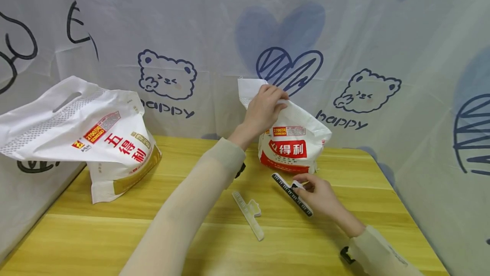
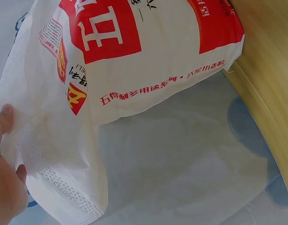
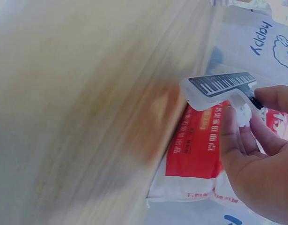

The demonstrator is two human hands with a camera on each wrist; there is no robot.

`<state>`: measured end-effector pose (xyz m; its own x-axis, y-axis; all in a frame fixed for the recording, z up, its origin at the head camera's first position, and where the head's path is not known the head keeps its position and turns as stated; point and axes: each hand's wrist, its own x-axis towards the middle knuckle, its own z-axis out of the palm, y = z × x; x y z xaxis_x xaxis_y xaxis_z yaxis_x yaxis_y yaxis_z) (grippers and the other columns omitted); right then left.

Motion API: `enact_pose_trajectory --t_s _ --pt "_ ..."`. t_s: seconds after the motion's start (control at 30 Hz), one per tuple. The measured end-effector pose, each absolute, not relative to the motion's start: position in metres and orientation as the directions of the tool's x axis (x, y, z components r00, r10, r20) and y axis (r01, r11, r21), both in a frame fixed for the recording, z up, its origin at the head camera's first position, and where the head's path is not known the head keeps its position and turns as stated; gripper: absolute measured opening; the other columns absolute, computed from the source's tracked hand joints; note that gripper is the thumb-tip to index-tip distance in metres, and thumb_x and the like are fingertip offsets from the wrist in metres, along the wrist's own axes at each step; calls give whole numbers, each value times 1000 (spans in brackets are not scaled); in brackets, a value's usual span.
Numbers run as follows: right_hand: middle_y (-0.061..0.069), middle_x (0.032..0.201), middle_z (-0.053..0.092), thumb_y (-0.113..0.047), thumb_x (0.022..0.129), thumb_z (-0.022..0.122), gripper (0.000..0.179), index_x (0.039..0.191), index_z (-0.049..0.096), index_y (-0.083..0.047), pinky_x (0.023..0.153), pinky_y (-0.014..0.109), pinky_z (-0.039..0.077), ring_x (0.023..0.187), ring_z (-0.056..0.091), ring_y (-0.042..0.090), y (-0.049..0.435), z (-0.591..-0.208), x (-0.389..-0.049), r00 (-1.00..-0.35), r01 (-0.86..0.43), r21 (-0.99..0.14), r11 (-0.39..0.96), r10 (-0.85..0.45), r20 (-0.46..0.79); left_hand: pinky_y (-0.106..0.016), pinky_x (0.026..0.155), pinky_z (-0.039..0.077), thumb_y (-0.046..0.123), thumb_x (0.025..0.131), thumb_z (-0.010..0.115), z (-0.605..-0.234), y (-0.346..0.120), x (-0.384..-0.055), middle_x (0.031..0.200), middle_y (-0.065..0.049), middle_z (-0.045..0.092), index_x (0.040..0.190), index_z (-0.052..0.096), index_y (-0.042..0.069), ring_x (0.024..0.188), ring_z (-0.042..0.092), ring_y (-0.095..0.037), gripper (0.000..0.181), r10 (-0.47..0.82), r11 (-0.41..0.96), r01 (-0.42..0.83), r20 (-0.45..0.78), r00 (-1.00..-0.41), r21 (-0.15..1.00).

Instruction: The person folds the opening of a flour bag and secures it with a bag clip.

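A white flour bag (image 1: 294, 140) with red print stands at the back of the table. My left hand (image 1: 265, 108) pinches its upper edge, near the perforated band; the left wrist view shows the thumb and a finger on the white plastic. In front of the bag, my right hand (image 1: 315, 193) holds a long clip (image 1: 292, 194) with black-and-white piano-key markings, thumb and fingers on its grip tab. The right wrist view has this clip (image 3: 218, 89) in front of the bag's red panel. A pale, translucent clip (image 1: 248, 215) lies on the table between my arms.
At the left stands a second flour bag (image 1: 126, 140) with a gold base, its handle top flopped over to the left. Behind the wooden table (image 1: 115, 237) hangs a patterned cloth (image 1: 214, 33) with bears and hearts. The table's right edge slants toward the front.
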<state>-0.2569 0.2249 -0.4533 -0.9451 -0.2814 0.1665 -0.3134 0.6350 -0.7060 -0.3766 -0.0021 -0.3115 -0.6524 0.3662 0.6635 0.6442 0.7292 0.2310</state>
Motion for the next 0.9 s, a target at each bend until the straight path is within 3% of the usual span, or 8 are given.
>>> enact_pose_trajectory --t_s 0.2,0.37,0.9 --pt "15 117 72 -5 94 73 32 125 70 -3 86 34 58 97 69 24 228 -447 -256 -948 -317 -724 612 -236 215 -30 105 49 18 103 67 -311 -2 -377 127 -2 69 124 68 12 125 53 -22 22 366 736 637 658 -658 228" --pt "16 119 71 -4 94 72 33 127 70 -4 83 25 57 97 68 23 229 -442 -254 -939 -342 -750 567 -186 287 -29 106 48 18 103 67 -310 -2 -376 128 -2 69 124 68 12 125 53 -22 22 368 734 640 658 -657 228" --pt "18 123 68 -4 99 70 33 131 66 -1 84 9 51 95 60 5 231 -418 -252 -884 -422 -791 442 -8 467 -29 104 49 19 103 66 -312 -3 -375 126 -2 69 122 68 11 125 53 -23 21 365 723 648 665 -652 239"
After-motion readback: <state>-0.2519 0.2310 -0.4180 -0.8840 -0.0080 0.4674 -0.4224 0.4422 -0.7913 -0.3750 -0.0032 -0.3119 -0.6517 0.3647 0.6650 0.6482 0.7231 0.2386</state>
